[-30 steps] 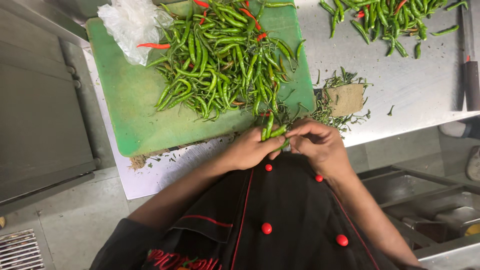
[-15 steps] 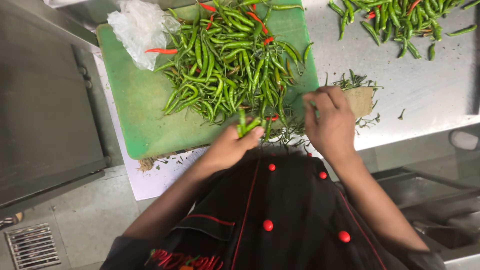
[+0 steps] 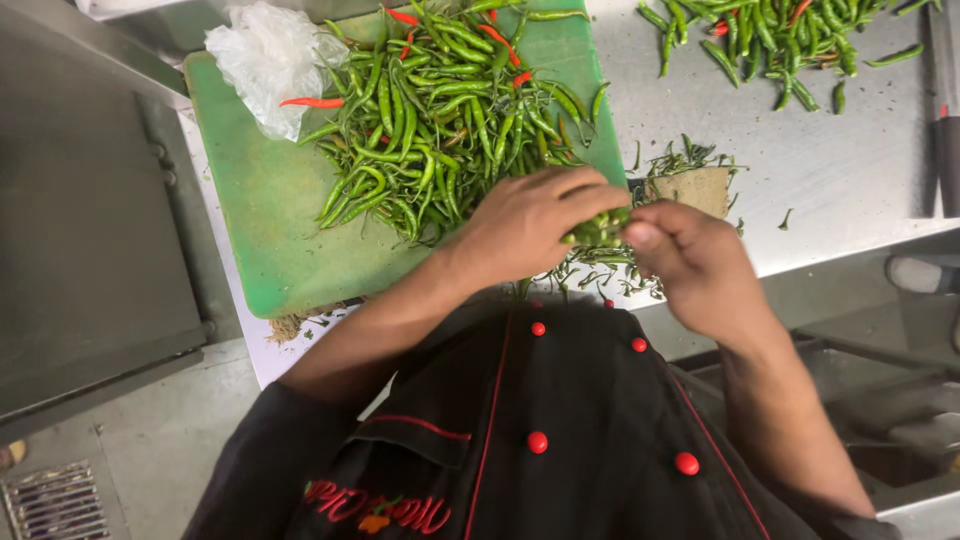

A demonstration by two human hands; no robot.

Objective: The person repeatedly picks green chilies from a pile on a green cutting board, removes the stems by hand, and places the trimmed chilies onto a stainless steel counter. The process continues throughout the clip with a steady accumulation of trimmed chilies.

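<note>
Over desk [image 3: 860, 190] edge, 6 o'clock of green board [image 3: 270, 230]: left hand [image 3: 525, 225] and right hand [image 3: 690, 265] together, both pinching small chilli bunch [image 3: 600, 228]. Step looks like destemming; next calls for firm pinch at stem ends, then pull.

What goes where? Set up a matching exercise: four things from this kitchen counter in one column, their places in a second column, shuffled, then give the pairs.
Things:
1. plastic bag
2. big chilli pile
3. small chilli pile
4. bunch of chillies

Places:
A. on the bare steel counter, far right
B. between the left hand and right hand
C. far left corner of the cutting board
D. middle of the green board

Pairs: 1-C, 2-D, 3-A, 4-B
</note>
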